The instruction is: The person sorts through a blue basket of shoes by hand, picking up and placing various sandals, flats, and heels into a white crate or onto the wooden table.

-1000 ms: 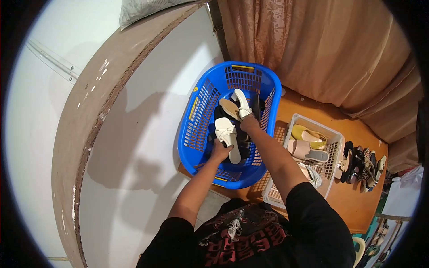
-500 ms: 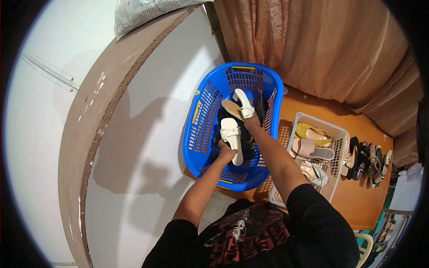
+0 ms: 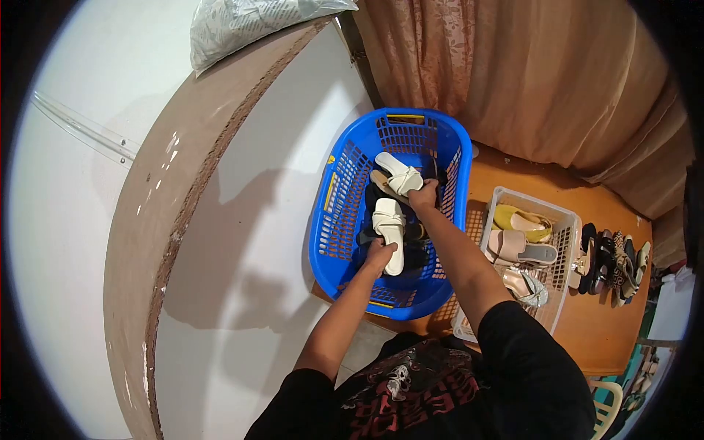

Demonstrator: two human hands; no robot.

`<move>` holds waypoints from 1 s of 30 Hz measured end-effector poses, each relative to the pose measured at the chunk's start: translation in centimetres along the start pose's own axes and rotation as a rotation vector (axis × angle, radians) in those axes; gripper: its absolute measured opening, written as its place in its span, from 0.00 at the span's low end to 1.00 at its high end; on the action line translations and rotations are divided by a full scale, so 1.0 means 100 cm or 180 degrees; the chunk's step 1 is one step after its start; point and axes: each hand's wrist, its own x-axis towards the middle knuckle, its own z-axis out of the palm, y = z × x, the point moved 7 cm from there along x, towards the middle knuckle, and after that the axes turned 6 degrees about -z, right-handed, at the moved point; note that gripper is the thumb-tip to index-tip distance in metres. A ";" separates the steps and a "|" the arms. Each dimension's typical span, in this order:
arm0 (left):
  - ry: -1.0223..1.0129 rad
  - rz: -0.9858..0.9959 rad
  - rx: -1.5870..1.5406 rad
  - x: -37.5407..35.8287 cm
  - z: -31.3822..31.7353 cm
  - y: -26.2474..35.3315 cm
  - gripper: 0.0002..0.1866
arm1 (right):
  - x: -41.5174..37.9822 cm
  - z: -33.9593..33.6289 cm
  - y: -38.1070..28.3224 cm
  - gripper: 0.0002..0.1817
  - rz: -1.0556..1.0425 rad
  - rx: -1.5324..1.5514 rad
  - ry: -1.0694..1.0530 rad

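Observation:
Over the blue laundry basket [image 3: 317,253], my left hand [image 3: 379,254] grips a white slide sandal [image 3: 389,220] near its heel, thumb on the footbed. A matching white slide sandal [image 3: 400,174] is in my right hand [image 3: 423,195], held at one end with its toe angled up and left. Beneath it a tan-soled shoe [image 3: 383,183] shows in part. Darker shoes [image 3: 414,257] lie lower in the basket, mostly hidden by my hands and the sandals.
A white plastic basket [image 3: 568,268] of several shoes stands on the wooden table [image 3: 506,172] at right. A row of sandals [image 3: 609,264] lies beyond it. Brown curtains [image 3: 543,81] hang behind; a curved ledge [image 3: 158,198] with a plastic bag [image 3: 249,29] rises at left.
The sandal in my right hand has tilted from nearly upright to leaning further left. My left hand keeps its sandal, now turned more upright. The whole view has shifted slightly.

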 end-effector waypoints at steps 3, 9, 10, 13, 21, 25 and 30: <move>-0.0044 -0.0025 -0.0122 -0.006 0.003 0.005 0.18 | 0.006 0.019 0.013 0.09 0.0782 0.0578 -0.0983; -0.0322 -0.0241 -0.0177 -0.015 0.007 0.008 0.19 | -0.018 0.045 0.013 0.09 0.1404 0.1590 -0.2331; -0.0334 -0.0268 0.0029 -0.015 0.007 0.008 0.19 | -0.018 0.044 0.010 0.08 0.1523 0.1808 -0.2351; -0.0352 -0.0225 0.0113 -0.019 0.006 0.013 0.22 | -0.020 0.039 0.011 0.11 0.1534 0.1542 -0.2346; -0.0116 0.0116 -0.0054 -0.016 0.005 0.019 0.33 | -0.038 -0.010 -0.048 0.23 0.1165 0.2123 -0.2045; -0.0127 0.0676 -0.0539 -0.027 0.004 0.053 0.37 | -0.059 -0.040 -0.066 0.23 0.1132 0.2823 -0.1952; -0.0346 0.0992 -0.0755 -0.034 0.013 0.064 0.28 | -0.108 -0.085 -0.096 0.22 0.1004 0.3273 -0.2405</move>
